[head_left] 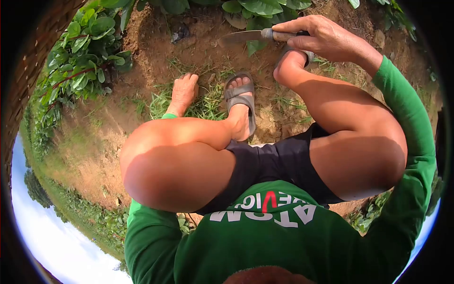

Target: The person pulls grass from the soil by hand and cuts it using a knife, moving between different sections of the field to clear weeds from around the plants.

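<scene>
My right hand [324, 38] is closed around the wooden handle of a knife [243, 37]. Its forefinger stretches along the handle, and the broad blade points left, low over the soil and just below some leaves. Down by the ground, my left hand [184, 92] has its fingers curled under and together. Green grass [208, 105] lies on both sides of it. Whatever those fingers hold, if anything, is hidden beneath them. Between the hands, my left foot stands in a grey sandal [241, 92]; my right foot is partly behind the right hand and wrist.
Leafy green plants [87, 57] grow at the left, and more leaves [262, 7] hang in at the top. Bare brown soil [156, 42] with scattered grass tufts surrounds my feet. My bent knees stand close between my arms. A woven brim [28, 71] borders the left edge.
</scene>
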Demonstrator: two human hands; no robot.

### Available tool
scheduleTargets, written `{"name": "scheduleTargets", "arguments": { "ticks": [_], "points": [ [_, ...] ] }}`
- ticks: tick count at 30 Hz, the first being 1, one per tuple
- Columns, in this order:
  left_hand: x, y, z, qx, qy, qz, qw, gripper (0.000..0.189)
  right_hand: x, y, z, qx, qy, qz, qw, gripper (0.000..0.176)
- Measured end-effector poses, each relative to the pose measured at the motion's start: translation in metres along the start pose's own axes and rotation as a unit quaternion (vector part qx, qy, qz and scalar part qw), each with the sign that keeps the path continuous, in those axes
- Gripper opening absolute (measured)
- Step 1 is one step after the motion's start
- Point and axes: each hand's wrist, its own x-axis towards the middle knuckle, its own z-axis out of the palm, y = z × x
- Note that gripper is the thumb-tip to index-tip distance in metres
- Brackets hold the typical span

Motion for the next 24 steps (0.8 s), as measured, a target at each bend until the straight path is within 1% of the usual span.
{"name": "scheduleTargets", "arguments": {
  "ticks": [2,3,5,6,7,9,10,12,13,14,16,19,21,22,24],
  "points": [
    [-0.001,0.010,-0.005,-0.049,0.141,0.008,0.989,0.031,0.031,0.035,0.018,-0.020,0.022,-0.052,0.998,0.044],
    [0.000,0.018,-0.009,-0.073,0.211,0.009,0.975,0.033,0.047,0.057,0.031,-0.029,0.030,-0.083,0.996,0.045],
    [0.014,0.045,-0.030,-0.080,0.222,-0.007,0.972,0.034,0.064,0.057,0.047,0.003,-0.009,-0.040,0.999,0.045],
    [0.021,0.053,-0.029,-0.083,0.228,-0.014,0.970,0.035,0.070,0.059,0.054,0.018,-0.028,-0.017,0.999,0.045],
    [0.027,0.056,-0.023,-0.088,0.189,-0.034,0.977,0.035,0.079,0.068,0.062,0.012,-0.029,-0.070,0.997,0.046],
    [0.039,0.061,-0.015,-0.098,0.109,-0.072,0.987,0.034,0.087,0.075,0.069,-0.020,-0.033,-0.078,0.996,0.046],
    [0.042,0.058,-0.004,-0.107,0.121,-0.073,0.984,0.031,0.090,0.077,0.069,-0.035,-0.034,-0.082,0.995,0.046],
    [0.042,0.054,0.008,-0.124,0.144,-0.076,0.979,0.026,0.093,0.083,0.067,0.001,-0.054,-0.063,0.997,0.044],
    [0.042,0.054,0.010,-0.144,0.153,-0.093,0.973,0.021,0.095,0.086,0.066,0.018,-0.064,-0.056,0.996,0.043],
    [0.040,0.054,0.012,-0.150,0.155,-0.100,0.971,0.021,0.098,0.089,0.067,0.036,-0.075,-0.049,0.995,0.041],
    [0.038,0.059,0.004,-0.162,0.158,-0.106,0.968,0.022,0.122,0.086,0.089,0.063,-0.092,-0.075,0.991,0.041],
    [0.038,0.055,0.003,-0.143,0.113,-0.117,0.976,0.019,0.130,0.089,0.100,0.077,-0.089,-0.097,0.988,0.043],
    [0.037,0.051,0.010,-0.186,0.122,-0.124,0.967,0.022,0.123,0.091,0.096,0.076,-0.079,-0.112,0.988,0.045],
    [0.035,0.050,0.010,-0.209,0.125,-0.128,0.962,0.023,0.119,0.092,0.089,0.076,-0.088,-0.095,0.989,0.045],
    [0.034,0.048,0.011,-0.240,0.096,-0.174,0.950,0.026,0.111,0.092,0.079,0.079,-0.114,-0.060,0.989,0.045]
  ]
}}
